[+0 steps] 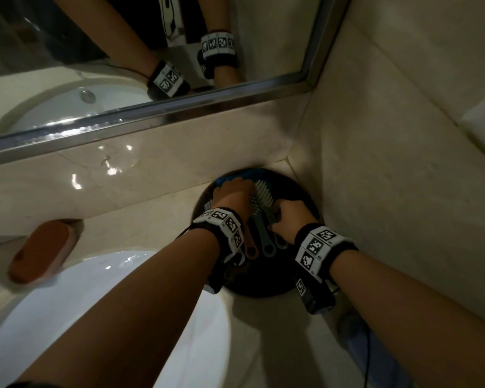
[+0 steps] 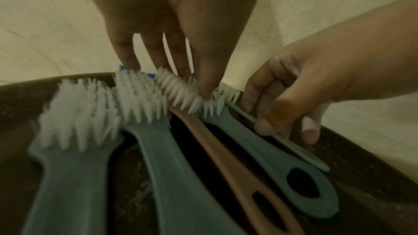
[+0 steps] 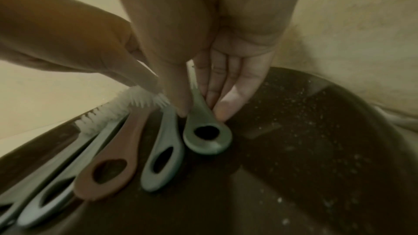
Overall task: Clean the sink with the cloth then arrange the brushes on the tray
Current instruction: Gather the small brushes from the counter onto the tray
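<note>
Both forearms reach forward from the bottom of the head view, each with a black wristband carrying square printed markers. Below the left forearm lies the white sink, set in the beige stone desk.

In the far corner of the desk, against the wall, sits a round dark tray. On it lie five brushes side by side, bristles toward the wall and handles toward the person: four grey-green ones and a brown brush between them.

The left hand is over the bristle ends; its grip is relaxed, with straight fingers, and the fingertips press down on the white bristles of a green brush. The right hand has its grip closed on the handle of the outermost brush, thumb on one side and fingers on the other, pinching the neck just above the handle's hole.

A blue cloth shows at the far edge of the tray, behind the left hand. An orange-backed scrubbing brush lies on the desk beside the sink. Above the desk runs a mirror with a metal frame.
</note>
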`<state>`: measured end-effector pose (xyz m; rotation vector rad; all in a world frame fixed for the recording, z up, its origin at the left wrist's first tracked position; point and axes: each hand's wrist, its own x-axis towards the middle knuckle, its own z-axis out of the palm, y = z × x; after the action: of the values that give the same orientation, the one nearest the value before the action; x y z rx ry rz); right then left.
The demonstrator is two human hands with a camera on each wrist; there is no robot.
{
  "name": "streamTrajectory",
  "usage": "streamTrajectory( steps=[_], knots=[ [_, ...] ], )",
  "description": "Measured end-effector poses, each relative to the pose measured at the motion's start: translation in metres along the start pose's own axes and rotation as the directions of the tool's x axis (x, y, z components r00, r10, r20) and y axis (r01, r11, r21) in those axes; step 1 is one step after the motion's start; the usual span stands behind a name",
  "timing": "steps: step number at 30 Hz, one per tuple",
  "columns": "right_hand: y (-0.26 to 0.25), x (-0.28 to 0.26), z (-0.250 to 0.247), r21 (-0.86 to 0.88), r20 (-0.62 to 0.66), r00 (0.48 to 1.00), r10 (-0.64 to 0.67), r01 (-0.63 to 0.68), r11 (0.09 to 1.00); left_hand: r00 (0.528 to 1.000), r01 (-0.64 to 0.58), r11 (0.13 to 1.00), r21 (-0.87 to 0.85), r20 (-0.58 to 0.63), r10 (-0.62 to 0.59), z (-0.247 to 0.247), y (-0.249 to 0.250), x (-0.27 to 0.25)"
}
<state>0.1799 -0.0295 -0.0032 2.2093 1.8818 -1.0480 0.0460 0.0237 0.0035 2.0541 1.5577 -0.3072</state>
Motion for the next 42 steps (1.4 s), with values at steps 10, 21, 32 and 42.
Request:
streamTrajectory(
  steps=[10,21,32,42],
  knots=[
    [0.0,-0.022,-0.012,-0.1,0.033,0.999,0.022,-0.018,0.995,0.998,-0.019,1.0,0.01,-0.052,0.019,0.008,-0.002,-0.027],
    [-0.084,-0.08,-0.069,-0.341,-0.058,0.955,-0.291,0.255,0.905,0.97,0.089,0.996,0.004,-0.226,-0.085,-0.067,-0.03,-0.149],
    [-0.213,-0.149,-0.048,-0.505,0.057,0.865,-0.499,0.456,0.733,0.816,0.396,0.907,-0.144,-0.398,-0.419,-0.089,-0.14,-0.314],
    [-0.352,-0.238,0.053,-0.516,0.049,0.786,-0.616,0.548,0.658,0.683,0.49,0.802,-0.342,-0.421,-0.597,-0.037,-0.276,-0.469]
  ],
)
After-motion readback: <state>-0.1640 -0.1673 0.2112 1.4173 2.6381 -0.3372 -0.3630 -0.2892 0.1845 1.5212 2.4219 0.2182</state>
